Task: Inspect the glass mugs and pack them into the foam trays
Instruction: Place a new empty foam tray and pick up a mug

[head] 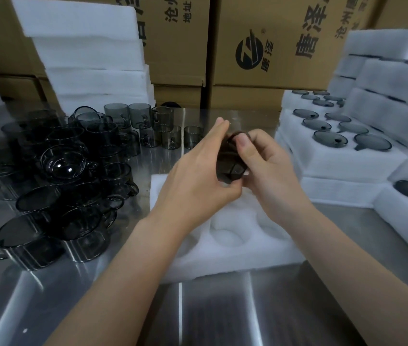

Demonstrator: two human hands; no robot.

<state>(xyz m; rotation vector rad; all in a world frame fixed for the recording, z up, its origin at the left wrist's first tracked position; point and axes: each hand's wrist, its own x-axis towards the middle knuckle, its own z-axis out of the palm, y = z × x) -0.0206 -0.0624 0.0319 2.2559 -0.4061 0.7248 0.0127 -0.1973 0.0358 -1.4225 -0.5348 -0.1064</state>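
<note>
**Dark glass mug held in both hands above a foam tray**

Closest to the viewer, the shiny steel tabletop [198,310] runs across the bottom, with both bare forearms reaching forward over it. Just past them a white foam tray [260,255] lies flat on the tabletop, its round pockets facing up.

Above the far half of that tray the two hands meet around a single mug [230,163] of dark, smoky glass, lifted clear of the foam. The left hand [198,176] cups it from the left, its fingers [216,131] lying long against the side and its thumb tucked beneath. The right hand [267,168] grips it from the right, thumb pressed on the rim and the other fingers curled round the far side. The mug is blurred, so how its handle sits cannot be told.

To the left, a heap of mugs [60,191] of the same dark glass crowds the tabletop, many tipped on their sides and leaning on one another. Behind the heap, a few more mugs [148,126] stand in a small group.

On the right, packed trays [362,163] are stacked in steps, dark glass showing in their pockets, and taller foam stacks rise behind them.

Farthest back, a leaning pile of foam slabs [93,58] stands at the left, against a wall of cardboard boxes [260,71] printed with black characters and a round logo.
</note>
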